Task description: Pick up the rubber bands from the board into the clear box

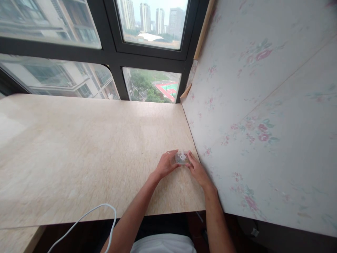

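A small clear plastic box [182,158] rests on or just above the stone-like windowsill, close to the papered wall. Something white shows on its top, and small coloured bits show through it, too small to name. My left hand [167,163] grips the box's left side, thumb at the near edge and fingers at the far edge. On the opposite side, my right hand [194,165] holds the right end in the same way. Both hands are closed on the box, and their palms hide its two ends.
The pale marbled sill [79,151] stretches far to the left. A flowered wall [244,158] rises just right of my right arm. Dark-framed windows [155,58] stand at the back. A white cable [86,210] loops over the sill's front edge near my left forearm.
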Demonstrator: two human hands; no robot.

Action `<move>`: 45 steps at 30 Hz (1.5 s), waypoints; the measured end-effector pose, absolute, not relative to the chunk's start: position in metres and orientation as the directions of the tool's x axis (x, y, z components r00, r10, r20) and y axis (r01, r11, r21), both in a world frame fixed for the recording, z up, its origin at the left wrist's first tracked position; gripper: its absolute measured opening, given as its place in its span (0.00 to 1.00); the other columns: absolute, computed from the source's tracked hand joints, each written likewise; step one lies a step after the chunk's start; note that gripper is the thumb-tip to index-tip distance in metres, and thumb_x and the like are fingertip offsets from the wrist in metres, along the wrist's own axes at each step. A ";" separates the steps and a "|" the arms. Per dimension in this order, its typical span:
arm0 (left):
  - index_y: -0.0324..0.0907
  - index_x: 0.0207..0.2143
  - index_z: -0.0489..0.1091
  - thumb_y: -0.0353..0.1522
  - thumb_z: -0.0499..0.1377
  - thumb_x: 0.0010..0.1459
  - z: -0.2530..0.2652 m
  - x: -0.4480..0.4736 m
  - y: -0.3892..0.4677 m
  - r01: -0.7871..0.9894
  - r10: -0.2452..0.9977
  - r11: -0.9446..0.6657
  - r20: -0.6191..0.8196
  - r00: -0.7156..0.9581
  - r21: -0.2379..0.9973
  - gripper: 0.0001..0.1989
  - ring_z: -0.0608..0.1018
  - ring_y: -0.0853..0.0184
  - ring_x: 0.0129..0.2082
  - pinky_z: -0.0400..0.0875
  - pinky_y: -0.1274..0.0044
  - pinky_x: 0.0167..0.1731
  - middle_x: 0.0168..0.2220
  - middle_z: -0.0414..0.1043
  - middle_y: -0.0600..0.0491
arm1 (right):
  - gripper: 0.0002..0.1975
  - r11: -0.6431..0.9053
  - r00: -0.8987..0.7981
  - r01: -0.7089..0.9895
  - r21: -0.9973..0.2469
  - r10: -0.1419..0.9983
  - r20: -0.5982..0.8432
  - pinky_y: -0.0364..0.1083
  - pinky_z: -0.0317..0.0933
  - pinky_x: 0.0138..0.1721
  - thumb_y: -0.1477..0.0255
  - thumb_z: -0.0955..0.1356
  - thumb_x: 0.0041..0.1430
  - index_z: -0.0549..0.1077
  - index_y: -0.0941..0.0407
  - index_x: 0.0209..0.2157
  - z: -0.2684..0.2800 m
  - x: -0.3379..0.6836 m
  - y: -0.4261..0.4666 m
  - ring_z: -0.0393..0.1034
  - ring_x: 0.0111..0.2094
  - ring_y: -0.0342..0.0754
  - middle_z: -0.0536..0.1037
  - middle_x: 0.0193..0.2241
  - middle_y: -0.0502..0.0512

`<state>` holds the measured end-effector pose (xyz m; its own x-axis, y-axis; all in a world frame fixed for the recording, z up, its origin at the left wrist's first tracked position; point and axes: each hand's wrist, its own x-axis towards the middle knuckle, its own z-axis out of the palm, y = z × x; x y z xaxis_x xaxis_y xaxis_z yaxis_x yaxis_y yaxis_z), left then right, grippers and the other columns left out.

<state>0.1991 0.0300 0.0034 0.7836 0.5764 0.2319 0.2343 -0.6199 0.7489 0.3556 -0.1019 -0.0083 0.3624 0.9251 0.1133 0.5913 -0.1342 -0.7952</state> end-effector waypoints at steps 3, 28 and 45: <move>0.40 0.55 0.64 0.37 0.66 0.49 0.004 0.199 0.030 0.225 0.572 -0.624 0.241 0.784 0.749 0.31 0.70 0.58 0.54 0.63 0.64 0.53 0.54 0.68 0.42 | 0.29 -0.137 0.357 0.610 -0.781 0.927 0.117 0.54 0.41 0.64 0.72 0.61 0.62 0.51 0.47 0.64 -0.006 0.356 -0.102 0.44 0.65 0.46 0.52 0.64 0.49; 0.43 0.54 0.65 0.38 0.65 0.50 0.003 0.198 0.025 0.289 0.583 -0.670 0.245 0.774 0.684 0.28 0.67 0.60 0.56 0.61 0.67 0.56 0.53 0.69 0.47 | 0.27 -0.207 0.404 0.568 -0.796 0.913 0.051 0.53 0.47 0.62 0.75 0.65 0.54 0.65 0.50 0.57 0.008 0.357 -0.099 0.55 0.61 0.49 0.64 0.59 0.52; 0.44 0.63 0.47 0.40 0.61 0.55 -0.002 0.168 0.014 0.241 0.621 -0.628 0.289 0.729 0.740 0.38 0.65 0.59 0.57 0.63 0.63 0.54 0.58 0.62 0.43 | 0.31 -0.119 0.401 0.732 -0.671 0.871 0.282 0.59 0.45 0.62 0.66 0.63 0.61 0.52 0.50 0.63 0.027 0.313 -0.114 0.46 0.64 0.53 0.54 0.64 0.55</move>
<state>0.1684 0.0138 -0.0016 0.7290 0.6205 0.2889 0.2410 -0.6277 0.7402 0.3126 -0.1143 0.0271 0.4011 0.8714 0.2824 0.7318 -0.1194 -0.6710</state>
